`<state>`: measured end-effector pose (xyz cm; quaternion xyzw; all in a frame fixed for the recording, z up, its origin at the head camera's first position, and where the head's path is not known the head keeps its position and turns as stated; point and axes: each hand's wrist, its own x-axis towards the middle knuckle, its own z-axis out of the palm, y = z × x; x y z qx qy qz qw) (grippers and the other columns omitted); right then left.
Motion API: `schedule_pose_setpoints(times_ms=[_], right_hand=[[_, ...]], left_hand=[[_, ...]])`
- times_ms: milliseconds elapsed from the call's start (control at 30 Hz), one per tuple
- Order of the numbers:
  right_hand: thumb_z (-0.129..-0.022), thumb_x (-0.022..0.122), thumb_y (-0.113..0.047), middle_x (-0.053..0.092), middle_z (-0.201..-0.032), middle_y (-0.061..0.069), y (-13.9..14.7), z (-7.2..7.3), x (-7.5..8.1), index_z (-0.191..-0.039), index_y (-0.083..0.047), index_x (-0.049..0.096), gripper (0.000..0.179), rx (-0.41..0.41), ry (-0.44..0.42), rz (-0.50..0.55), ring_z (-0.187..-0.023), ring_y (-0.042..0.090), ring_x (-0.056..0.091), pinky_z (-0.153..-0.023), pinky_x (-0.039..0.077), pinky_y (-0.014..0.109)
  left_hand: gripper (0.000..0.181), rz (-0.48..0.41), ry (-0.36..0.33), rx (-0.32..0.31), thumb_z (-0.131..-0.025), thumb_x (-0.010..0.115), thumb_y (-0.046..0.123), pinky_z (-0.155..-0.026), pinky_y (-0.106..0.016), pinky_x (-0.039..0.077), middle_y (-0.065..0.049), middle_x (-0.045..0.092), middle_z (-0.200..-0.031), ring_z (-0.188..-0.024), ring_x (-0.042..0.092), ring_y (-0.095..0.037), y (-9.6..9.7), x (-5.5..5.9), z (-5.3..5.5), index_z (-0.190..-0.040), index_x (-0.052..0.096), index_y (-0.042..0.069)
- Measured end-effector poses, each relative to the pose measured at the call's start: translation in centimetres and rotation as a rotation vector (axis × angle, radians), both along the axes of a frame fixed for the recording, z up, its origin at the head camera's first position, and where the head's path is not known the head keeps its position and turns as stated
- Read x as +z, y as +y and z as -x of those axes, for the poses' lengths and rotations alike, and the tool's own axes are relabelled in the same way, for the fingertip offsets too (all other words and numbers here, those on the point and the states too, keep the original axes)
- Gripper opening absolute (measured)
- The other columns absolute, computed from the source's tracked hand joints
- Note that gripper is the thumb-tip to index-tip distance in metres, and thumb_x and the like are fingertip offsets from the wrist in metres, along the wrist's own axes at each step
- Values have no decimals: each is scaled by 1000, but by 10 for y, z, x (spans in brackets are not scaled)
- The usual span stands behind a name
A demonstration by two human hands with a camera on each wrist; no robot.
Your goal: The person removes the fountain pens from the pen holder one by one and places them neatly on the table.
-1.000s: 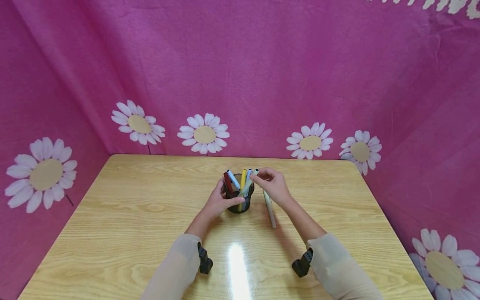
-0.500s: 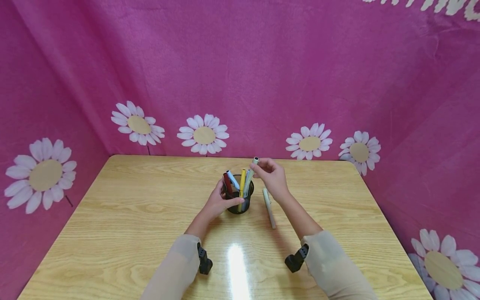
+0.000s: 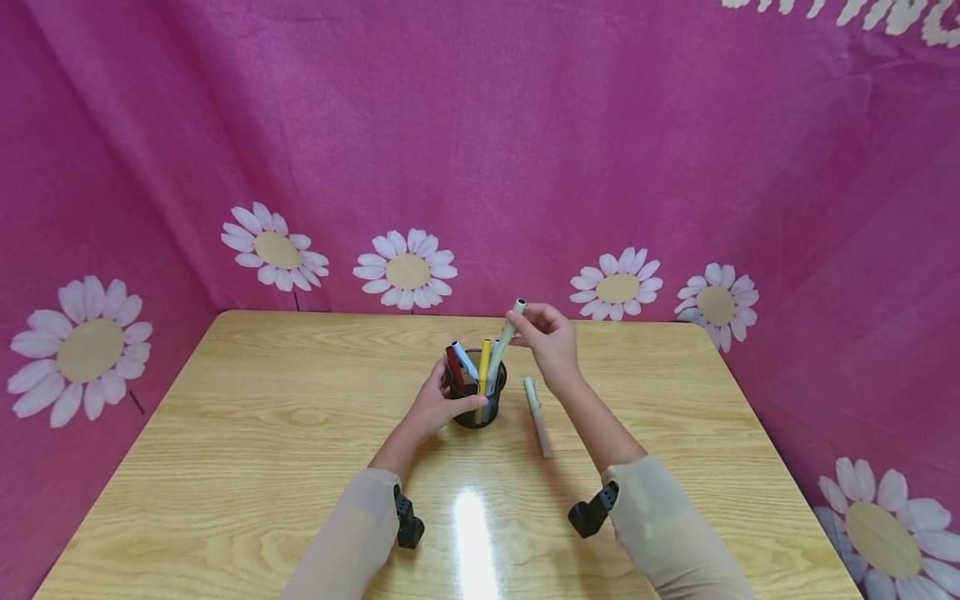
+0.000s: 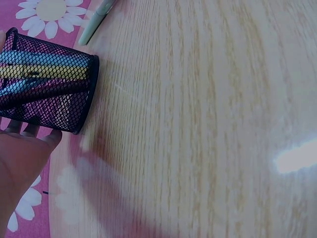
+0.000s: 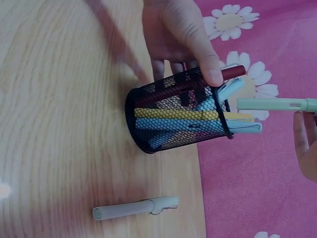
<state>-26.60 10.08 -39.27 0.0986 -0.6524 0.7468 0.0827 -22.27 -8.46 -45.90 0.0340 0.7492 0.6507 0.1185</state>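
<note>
A black mesh pen cup (image 3: 476, 402) (image 4: 47, 92) (image 5: 178, 113) stands mid-table with a dark red, a light blue, a yellow and a blue pen in it. My left hand (image 3: 438, 400) (image 5: 178, 37) grips the cup's side, thumb on its rim. My right hand (image 3: 546, 335) pinches a pale green pen (image 3: 510, 327) (image 5: 275, 104) near its top; the pen hangs tilted above the cup, its lower end at the rim. Another pale green pen (image 3: 537, 414) (image 5: 134, 208) lies on the table just right of the cup.
The wooden table (image 3: 247, 433) is backed and flanked by a pink cloth with white daisies (image 3: 408, 268). A glare patch (image 3: 472, 533) lies on the wood near the front edge, between my sleeves.
My right hand has risen and drawn the pale green pen up out of the cup. The left hand and the cup have stayed put.
</note>
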Motion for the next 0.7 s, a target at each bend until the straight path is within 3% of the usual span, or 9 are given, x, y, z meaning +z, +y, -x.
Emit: schedule_pose_setpoints(times_ms=[300, 467, 600, 700], right_hand=[[-85, 66, -5, 67, -73, -8, 3, 2, 6, -84, -12, 63, 8, -30, 19, 18, -66, 5, 62, -60, 57, 27], [-84, 68, -9, 65, -72, -8, 7, 2, 5, -89, -4, 64, 8, -33, 32, -38, -64, 4, 59, -58, 56, 27], [-83, 70, -11, 65, -71, -9, 8, 1, 6, -88, -8, 64, 8, -43, 37, -62, -62, 5, 58, -56, 55, 26], [-83, 70, -10, 64, -70, -10, 9, 0, 7, -86, -11, 64, 6, -52, 33, -74, -62, 5, 57, -55, 54, 26]], left_hand=[[97, 5, -6, 0, -80, 74, 18, -112, -53, 25, -15, 19, -155, -141, 21, -40, 0, -3, 2, -152, 9, 16], [99, -12, 12, 24, -77, 76, 20, -111, -52, 27, -12, 24, -154, -140, 24, -38, 2, -21, 11, -151, 11, 21], [99, -8, 46, 46, -76, 78, 23, -110, -51, 29, -10, 27, -153, -139, 27, -36, 2, -32, 15, -151, 14, 24], [98, -10, 42, 36, -77, 77, 21, -110, -52, 29, -12, 26, -153, -139, 26, -37, 2, -25, 11, -151, 13, 22]])
